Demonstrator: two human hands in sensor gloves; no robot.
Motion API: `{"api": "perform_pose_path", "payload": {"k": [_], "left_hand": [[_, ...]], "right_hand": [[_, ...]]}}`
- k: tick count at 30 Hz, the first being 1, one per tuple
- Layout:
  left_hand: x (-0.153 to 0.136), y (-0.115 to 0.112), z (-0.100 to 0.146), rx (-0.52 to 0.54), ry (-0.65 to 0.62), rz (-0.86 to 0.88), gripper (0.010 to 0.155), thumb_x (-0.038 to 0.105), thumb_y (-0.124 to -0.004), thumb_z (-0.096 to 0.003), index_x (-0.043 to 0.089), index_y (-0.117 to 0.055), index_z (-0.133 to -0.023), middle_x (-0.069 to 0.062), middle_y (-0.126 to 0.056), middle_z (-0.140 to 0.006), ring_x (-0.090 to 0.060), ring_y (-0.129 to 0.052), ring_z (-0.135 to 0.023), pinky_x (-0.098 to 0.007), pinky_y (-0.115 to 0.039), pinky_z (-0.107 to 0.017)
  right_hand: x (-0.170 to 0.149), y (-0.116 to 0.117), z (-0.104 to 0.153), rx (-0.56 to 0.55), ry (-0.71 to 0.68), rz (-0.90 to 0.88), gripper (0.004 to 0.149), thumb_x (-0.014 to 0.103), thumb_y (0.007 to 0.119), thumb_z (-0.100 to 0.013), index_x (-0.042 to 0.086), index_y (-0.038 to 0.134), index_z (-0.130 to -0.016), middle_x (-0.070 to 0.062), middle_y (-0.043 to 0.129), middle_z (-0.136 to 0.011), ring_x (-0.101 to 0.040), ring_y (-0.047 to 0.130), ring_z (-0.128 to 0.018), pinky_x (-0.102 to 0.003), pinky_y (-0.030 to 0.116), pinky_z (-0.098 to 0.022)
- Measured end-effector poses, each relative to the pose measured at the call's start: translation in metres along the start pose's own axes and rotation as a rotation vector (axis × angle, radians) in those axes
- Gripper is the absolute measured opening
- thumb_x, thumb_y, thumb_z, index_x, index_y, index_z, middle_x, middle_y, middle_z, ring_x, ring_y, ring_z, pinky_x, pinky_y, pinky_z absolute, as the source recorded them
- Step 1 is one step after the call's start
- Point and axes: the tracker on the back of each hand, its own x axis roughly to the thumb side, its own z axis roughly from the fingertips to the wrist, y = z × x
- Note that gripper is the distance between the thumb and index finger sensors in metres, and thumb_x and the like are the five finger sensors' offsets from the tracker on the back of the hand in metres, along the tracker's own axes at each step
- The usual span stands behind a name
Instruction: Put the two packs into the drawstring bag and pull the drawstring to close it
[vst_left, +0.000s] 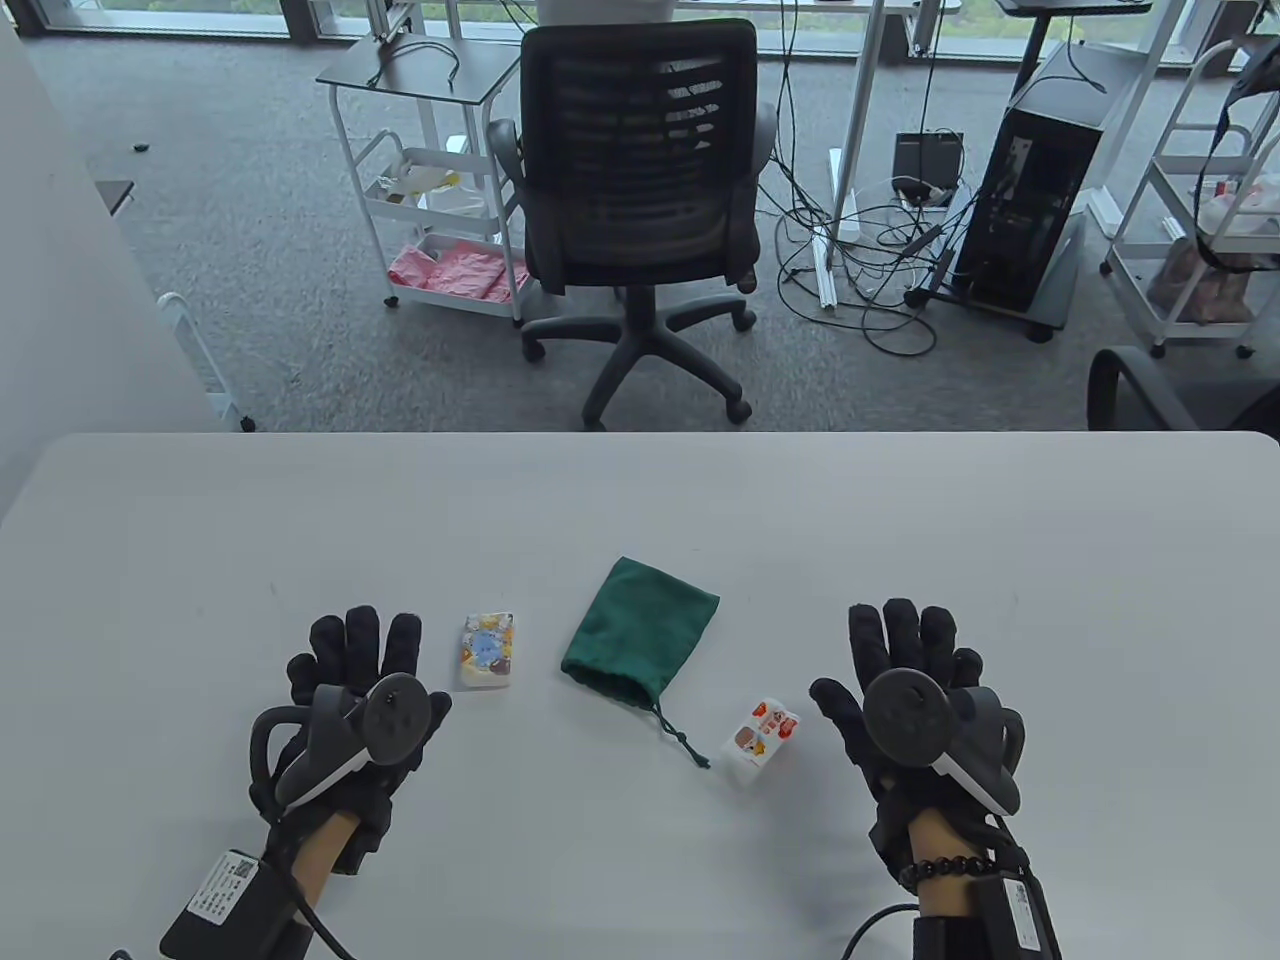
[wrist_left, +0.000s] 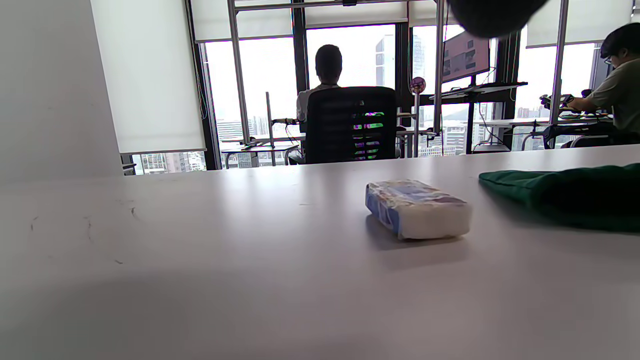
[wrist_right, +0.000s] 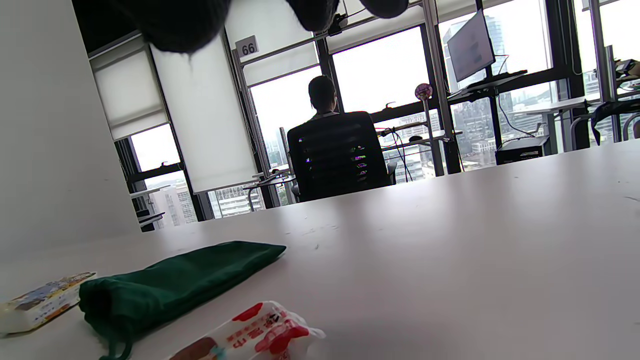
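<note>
Office carpet, a black mesh chair (vst_left: 640, 190) and a tangle of cables are filling the far half of the table view, while a pale grey table (vst_left: 900, 520) is stretching across the near half.

On that table a green drawstring bag (vst_left: 640, 630) is lying flat in the middle, its long axis running diagonally: the closed bottom is pointing far and slightly right, the gathered mouth is facing near and left, and its cord (vst_left: 680, 738) is trailing nearer and to the right. A blue pack (vst_left: 487, 650) is lying to the left of the bag, apart from it, its long axis running near to far. A red-and-white pack (vst_left: 760, 740) is lying to the right of the cord's end, just beside it, tilted on a diagonal.

The left hand (vst_left: 355, 690) is resting palm down with fingers straight and spread, gripping nothing; the blue pack is sitting just to the right of its fingers. The right hand (vst_left: 905, 680) is likewise lying flat and spread, holding nothing, with the red-and-white pack just to the left of its thumb.

Judging from this layout, each hand is nearer to one pack, and the bag's mouth is opening toward the near side between them. Neither pack is in the bag yet, so the task looks to be only starting.
</note>
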Motion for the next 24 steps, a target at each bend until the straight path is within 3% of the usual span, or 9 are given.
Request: {"api": "perform_pose_path", "payload": {"k": [14,24], "left_hand": [[0.01,-0.004,-0.002,-0.022,-0.022,0.023,0.077,0.058,-0.059,-0.0536,0.022,-0.025,-0.113,-0.028,-0.02,-0.117,-0.062,-0.027,-0.105,-0.076,-0.038,-0.071],[0.039,0.0,-0.017,-0.038,-0.105,0.041,0.076,0.058,-0.06,-0.0531,0.023,-0.029,-0.113,-0.027,-0.025,-0.117,-0.06,-0.033,-0.106,-0.075,-0.04,-0.072]], "right_hand": [[-0.002,-0.003,0.0,0.007,0.004,-0.026,0.078,0.051,0.067,-0.053,0.008,0.037,-0.112,-0.029,0.024,-0.115,-0.06,0.019,-0.1,-0.079,0.027,-0.065],[-0.003,-0.004,-0.001,0.008,0.0,-0.043,0.078,0.05,0.067,-0.054,0.008,0.037,-0.112,-0.03,0.023,-0.115,-0.06,0.018,-0.099,-0.079,0.027,-0.065]]}}
